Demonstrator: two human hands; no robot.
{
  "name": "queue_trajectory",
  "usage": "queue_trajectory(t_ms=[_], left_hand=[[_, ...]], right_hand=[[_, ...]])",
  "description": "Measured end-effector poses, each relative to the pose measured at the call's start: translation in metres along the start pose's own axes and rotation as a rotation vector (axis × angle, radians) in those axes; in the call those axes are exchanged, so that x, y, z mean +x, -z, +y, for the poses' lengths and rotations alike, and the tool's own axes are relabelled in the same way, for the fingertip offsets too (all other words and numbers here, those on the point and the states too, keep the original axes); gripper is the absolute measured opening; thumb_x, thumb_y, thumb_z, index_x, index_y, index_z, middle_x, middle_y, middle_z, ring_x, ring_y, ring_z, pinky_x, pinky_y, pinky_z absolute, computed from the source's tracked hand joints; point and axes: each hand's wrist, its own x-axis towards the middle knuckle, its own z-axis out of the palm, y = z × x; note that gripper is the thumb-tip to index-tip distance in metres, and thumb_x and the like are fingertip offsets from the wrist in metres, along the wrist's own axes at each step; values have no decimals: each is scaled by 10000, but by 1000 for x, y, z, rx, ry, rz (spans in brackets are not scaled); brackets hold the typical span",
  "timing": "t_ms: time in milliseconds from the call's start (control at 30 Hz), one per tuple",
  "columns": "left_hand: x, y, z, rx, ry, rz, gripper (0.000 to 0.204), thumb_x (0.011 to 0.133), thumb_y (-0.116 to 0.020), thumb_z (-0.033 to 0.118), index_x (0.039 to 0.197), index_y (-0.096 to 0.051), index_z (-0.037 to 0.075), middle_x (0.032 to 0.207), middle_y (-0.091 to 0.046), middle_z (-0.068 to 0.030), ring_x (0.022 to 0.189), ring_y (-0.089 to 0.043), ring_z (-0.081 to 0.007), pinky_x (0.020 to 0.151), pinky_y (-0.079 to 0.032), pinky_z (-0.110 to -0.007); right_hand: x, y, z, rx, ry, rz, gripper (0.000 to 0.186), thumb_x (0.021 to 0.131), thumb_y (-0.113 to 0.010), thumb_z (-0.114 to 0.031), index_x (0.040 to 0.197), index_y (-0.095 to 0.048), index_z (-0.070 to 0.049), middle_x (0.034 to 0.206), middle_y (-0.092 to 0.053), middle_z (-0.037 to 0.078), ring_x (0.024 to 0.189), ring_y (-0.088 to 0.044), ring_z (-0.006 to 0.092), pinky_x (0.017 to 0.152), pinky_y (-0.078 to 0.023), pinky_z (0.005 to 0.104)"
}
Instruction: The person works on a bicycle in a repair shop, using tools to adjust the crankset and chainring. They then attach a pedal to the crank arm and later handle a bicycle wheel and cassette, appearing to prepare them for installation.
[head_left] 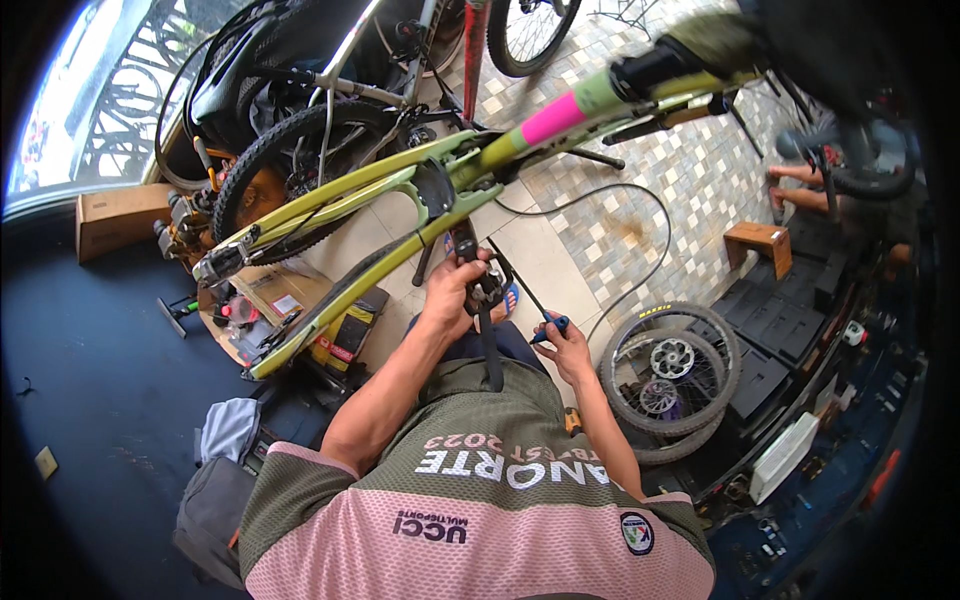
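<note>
A yellow-green bike frame (350,285) with a pink band runs diagonally above my hands. My left hand (450,295) is closed around a black mechanical part (485,290) just below the frame, with a long black piece hanging down from it toward my shirt; its exact kind is unclear. In my right hand (558,348) is a blue-handled screwdriver (549,329), whose long thin shaft points up and left alongside the black part. Whether the tip touches that part I cannot tell.
Other bikes (340,70) stand behind the frame. Bike wheels (712,400) lie at right near black crates (760,325) and a wooden stool (757,240). A black cable (660,210) loops over the tiles. Cardboard boxes (120,225) are at left; another person's legs (800,195) show at right.
</note>
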Motion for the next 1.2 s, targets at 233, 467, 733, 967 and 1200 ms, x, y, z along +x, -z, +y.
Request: queue_trajectory(t_ms=[233,467,733,967,1200], left_hand=[[4,-9,5,18,-12,-23,174,1002,-567,88,1143,-658,44,1141,-719,-109,992,-739,-243,904,-648,-438],[14,21,20,-12,-2,-98,179,955,-609,43,1117,-683,63,1184,-730,-116,1074,-725,-248,972,-614,-435],[11,3,30,-29,65,-133,167,959,-567,27,1104,-642,63,1244,-689,-173,1218,-654,-338,1134,-488,-517],[17,4,35,26,71,-143,154,961,-577,22,1091,-651,61,1223,-701,-182,1204,-662,-350,1117,-501,-544],[19,2,34,17,88,-120,164,951,-583,20,1095,-651,61,1205,-703,-175,1198,-662,-359,1121,-494,-548]], right_hand=[[-6,-4,51,21,134,-78,386,1067,-640,-192,1432,-571,-85,1193,-686,24,1083,-673,129,838,-615,325],[0,-18,73,53,320,-139,336,1064,-648,-214,1372,-617,-83,1076,-670,-14,942,-647,76,764,-570,254],[15,-42,84,-51,598,-69,379,1021,-686,-229,1350,-635,-47,833,-595,-1,768,-571,100,682,-461,278],[15,-57,85,-77,729,44,373,1020,-691,-231,1341,-633,-51,812,-604,38,726,-558,142,706,-482,320],[23,-53,83,-160,678,59,359,1020,-684,-234,1343,-648,-81,850,-652,69,749,-605,166,720,-515,341]])
